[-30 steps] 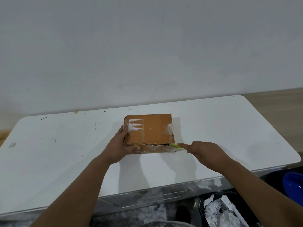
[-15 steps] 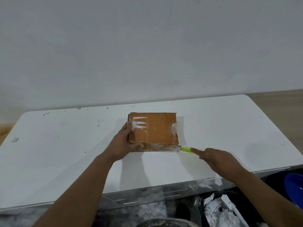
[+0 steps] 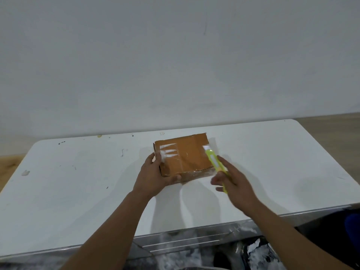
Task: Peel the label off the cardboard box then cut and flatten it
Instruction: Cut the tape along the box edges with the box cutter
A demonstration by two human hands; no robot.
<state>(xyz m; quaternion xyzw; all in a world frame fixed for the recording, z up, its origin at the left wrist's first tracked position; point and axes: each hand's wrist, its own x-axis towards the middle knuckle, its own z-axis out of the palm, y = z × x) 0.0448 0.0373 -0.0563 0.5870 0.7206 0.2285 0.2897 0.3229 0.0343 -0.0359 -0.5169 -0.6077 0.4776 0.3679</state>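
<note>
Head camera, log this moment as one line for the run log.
left hand grips cardboard box | right hand holds green cutter at box's right edge | box on white table, still unflattened

From my remote feed, the right hand is smeared by motion, so I cannot tell how its fingers grip the yellow-green cutter, whose blade end is blurred too. The left hand covers the near left corner of the cardboard box. The frame's bottom edge crops both forearms, and the clutter below the table is indistinct.
</note>
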